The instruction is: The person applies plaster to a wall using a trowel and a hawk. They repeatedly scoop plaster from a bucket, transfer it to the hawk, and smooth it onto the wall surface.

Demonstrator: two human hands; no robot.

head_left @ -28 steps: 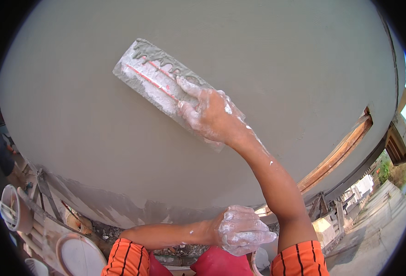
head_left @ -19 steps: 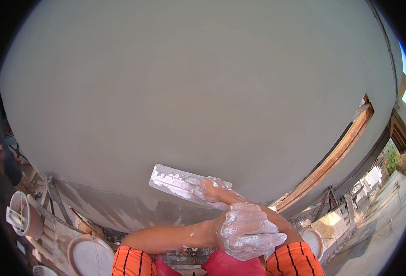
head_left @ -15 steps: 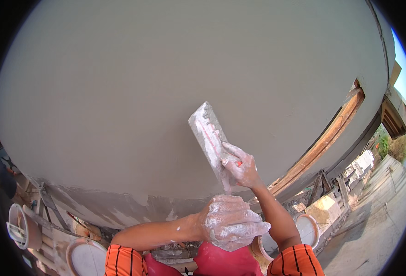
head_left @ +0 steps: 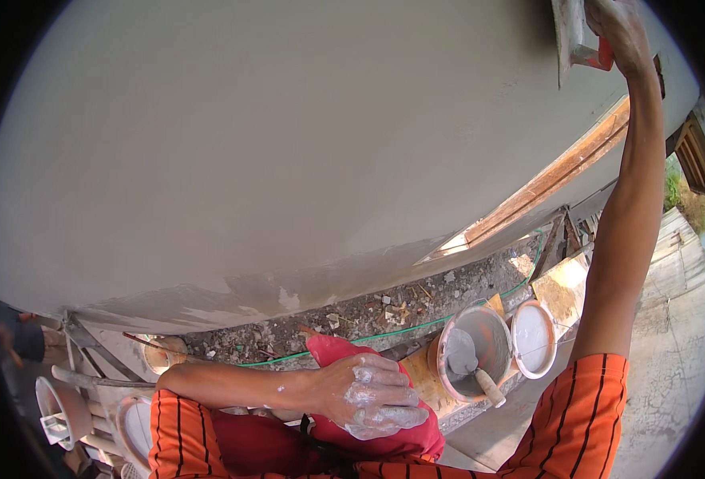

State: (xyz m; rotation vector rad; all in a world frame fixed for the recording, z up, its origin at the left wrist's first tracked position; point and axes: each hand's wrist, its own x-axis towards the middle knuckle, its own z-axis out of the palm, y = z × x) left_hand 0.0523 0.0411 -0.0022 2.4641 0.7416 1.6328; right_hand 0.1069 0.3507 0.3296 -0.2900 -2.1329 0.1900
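My right hand (head_left: pixel 617 30) is closed on a plaster-caked steel trowel (head_left: pixel 565 36) with a red part at its grip, raised against the grey plastered wall (head_left: pixel 273 160) at the top right. My left hand (head_left: pixel 372 395), coated in white, has its fingers curled together over red cloth (head_left: pixel 330 349) at my body; what is under the fingers is hidden. Below the wall, a bucket of grey mix (head_left: pixel 475 343) holds a wooden-handled tool (head_left: pixel 489 385), next to a bucket of pale liquid (head_left: pixel 533 337).
A timber-framed opening (head_left: pixel 560 176) cuts the wall at the right. A green hose (head_left: pixel 416 324) crosses rubble below. More buckets (head_left: pixel 65 413) and scaffold poles (head_left: pixel 97 351) are at the lower left, near another person (head_left: pixel 29 339). A plank (head_left: pixel 564 279) stands over a concrete floor (head_left: pixel 656 335).
My right hand has carried the trowel from the middle of the wall up to the top right. My left hand has sunk onto the red cloth, and more ground and buckets show.
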